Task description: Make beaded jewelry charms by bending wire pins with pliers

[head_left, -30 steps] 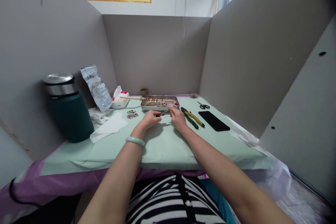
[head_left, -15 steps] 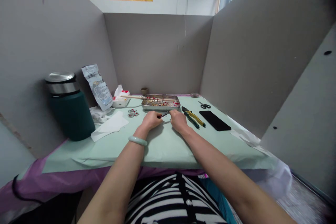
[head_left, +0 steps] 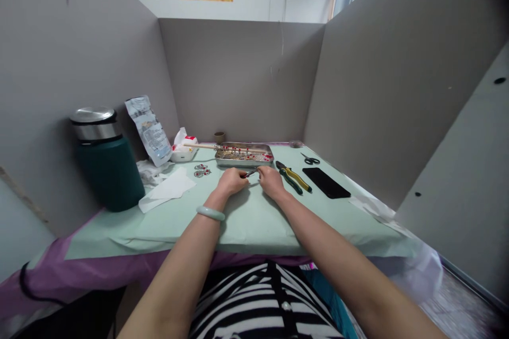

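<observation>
My left hand [head_left: 233, 181], with a pale green bangle [head_left: 210, 213] on its wrist, is closed around a small dark tool [head_left: 249, 174] whose tip points right. My right hand [head_left: 271, 181] is pinched close to that tip; what its fingers hold is too small to name. Just beyond both hands lies a metal tray [head_left: 244, 163] with red and gold beads and a wooden stick resting across it. Beaded ornaments [head_left: 202, 171] lie left of my left hand. Green and yellow pliers [head_left: 293, 178] are to the right of my right hand.
A black phone [head_left: 326, 183] and small scissors [head_left: 310, 159] lie at the right. On the left stand a dark green bottle [head_left: 109, 169], a foil pouch [head_left: 149, 132] and a tissue pack [head_left: 184, 151], with white paper [head_left: 167, 190] before them. Grey panels enclose the table.
The view has shifted very slightly. Both hands keep nearly the same place and grip.
</observation>
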A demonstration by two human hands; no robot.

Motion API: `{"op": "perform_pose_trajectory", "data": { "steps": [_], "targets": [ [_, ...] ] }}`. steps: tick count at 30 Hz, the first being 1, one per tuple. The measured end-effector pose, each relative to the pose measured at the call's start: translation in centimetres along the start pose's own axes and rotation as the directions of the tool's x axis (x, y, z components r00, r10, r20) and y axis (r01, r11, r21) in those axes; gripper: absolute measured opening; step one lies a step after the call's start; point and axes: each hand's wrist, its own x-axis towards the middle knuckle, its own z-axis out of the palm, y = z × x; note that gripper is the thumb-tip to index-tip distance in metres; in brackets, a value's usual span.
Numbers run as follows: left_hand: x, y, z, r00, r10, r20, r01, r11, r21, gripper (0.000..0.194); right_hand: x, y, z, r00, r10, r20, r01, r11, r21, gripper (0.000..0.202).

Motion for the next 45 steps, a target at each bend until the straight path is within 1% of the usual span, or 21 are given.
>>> {"op": "perform_pose_trajectory", "data": {
  "steps": [2, 4, 6, 8, 11, 14, 17, 20, 24, 28, 30, 31, 33, 34, 35, 37, 38, 40, 41, 43, 45],
  "targets": [
    [0.1, -0.1, -0.1, 1.000, -0.018, 0.012, 0.019, 0.995, -0.100, 0.033, 0.2, 0.2, 0.0, 0.999, 0.030, -0.015, -0.027, 0.988, 0.154, 0.030],
    [0.1, -0.2, -0.1, 0.999, -0.044, 0.027, 0.048, 0.984, -0.171, 0.035, 0.4, 0.3, -0.1, 0.999, 0.051, 0.003, -0.050, 0.960, 0.276, 0.031],
    [0.1, -0.3, -0.2, 0.997, -0.058, 0.044, 0.066, 0.978, -0.198, 0.034, 0.5, 0.4, -0.2, 0.998, 0.049, 0.038, -0.059, 0.943, 0.328, 0.031],
    [0.1, -0.4, -0.2, 0.997, -0.054, 0.055, 0.064, 0.980, -0.189, 0.033, 0.5, 0.4, -0.3, 0.997, 0.046, 0.065, -0.065, 0.944, 0.322, 0.030],
    [0.1, -0.5, -0.2, 0.998, -0.036, 0.050, 0.044, 0.987, -0.153, 0.031, 0.3, 0.4, -0.2, 0.997, 0.024, 0.070, -0.041, 0.968, 0.246, 0.030],
    [0.1, -0.5, -0.1, 0.999, -0.013, 0.040, 0.016, 0.997, -0.081, 0.029, 0.0, 0.3, -0.1, 0.998, -0.025, 0.062, 0.021, 0.998, 0.067, 0.029],
    [0.0, -0.3, -0.1, 1.000, -0.005, 0.028, 0.005, 1.000, 0.004, 0.027, -0.3, -0.1, -0.2, 0.996, -0.041, 0.085, 0.051, 0.992, -0.116, 0.031],
    [-0.3, 0.3, 0.0, 0.999, -0.038, 0.016, 0.037, 0.997, 0.073, 0.027, -0.4, -0.7, -0.4, 0.994, -0.015, 0.110, 0.041, 0.970, -0.238, 0.029],
    [-0.6, 1.2, 0.3, 0.997, -0.071, -0.042, 0.077, 0.981, 0.178, 0.027, -0.5, -1.4, -0.5, 0.992, 0.021, 0.126, 0.023, 0.942, -0.336, 0.027],
    [-0.7, 1.7, 1.0, 0.994, -0.072, -0.084, 0.092, 0.962, 0.257, 0.027, -0.3, -1.2, -0.2, 0.991, 0.015, 0.131, 0.029, 0.946, -0.322, 0.027],
    [-0.7, 1.7, 1.2, 0.993, -0.087, -0.085, 0.106, 0.963, 0.247, 0.027, -0.1, -0.7, 0.0, 0.993, 0.038, 0.112, -0.013, 0.975, -0.224, 0.025],
    [-0.6, 1.6, 1.2, 0.993, -0.092, -0.071, 0.106, 0.969, 0.221, 0.027, 0.1, -0.4, 0.1, 0.994, 0.059, 0.093, -0.046, 0.990, -0.134, 0.024],
    [-0.4, 1.4, 1.0, 0.996, -0.081, -0.036, 0.086, 0.987, 0.137, 0.028, 0.4, 0.2, 0.3, 0.994, 0.103, 0.044, -0.108, 0.986, 0.130, 0.025],
    [-0.3, 1.3, 0.8, 0.997, -0.069, -0.022, 0.071, 0.994, 0.088, 0.029, 0.6, 0.4, 0.3, 0.991, 0.132, 0.031, -0.135, 0.952, 0.274, 0.026],
    [-0.3, 1.2, 0.6, 0.998, -0.056, -0.018, 0.057, 0.997, 0.043, 0.030, 0.8, 0.6, 0.3, 0.985, 0.167, 0.032, -0.165, 0.896, 0.412, 0.027],
    [-0.1, 1.0, 0.3, 0.999, -0.044, -0.017, 0.044, 0.998, -0.034, 0.032, 0.9, 0.8, 0.3, 0.972, 0.221, 0.079, -0.220, 0.741, 0.634, 0.027],
    [-0.1, 0.9, 0.2, 0.999, -0.048, -0.016, 0.046, 0.996, -0.070, 0.033, 0.9, 0.7, 0.1, 0.966, 0.232, 0.113, -0.242, 0.659, 0.712, 0.027],
    [0.0, 0.7, 0.0, 0.998, -0.054, -0.010, 0.052, 0.989, -0.137, 0.035, 0.8, 0.5, -0.1, 0.959, 0.222, 0.175, -0.269, 0.528, 0.806, 0.028],
    [0.1, 0.6, -0.1, 0.998, -0.056, -0.009, 0.053, 0.985, -0.164, 0.036, 0.7, 0.4, -0.3, 0.958, 0.212, 0.195, -0.277, 0.487, 0.828, 0.028],
    [0.1, 0.4, -0.1, 0.999, -0.054, -0.008, 0.051, 0.977, -0.205, 0.037, 0.5, 0.1, -0.6, 0.957, 0.194, 0.217, -0.284, 0.453, 0.845, 0.027],
    [0.1, 0.3, -0.2, 0.999, -0.051, 0.002, 0.050, 0.972, -0.230, 0.038, 0.5, -0.1, -0.8, 0.957, 0.184, 0.224, -0.285, 0.451, 0.846, 0.025]
  ]
}}
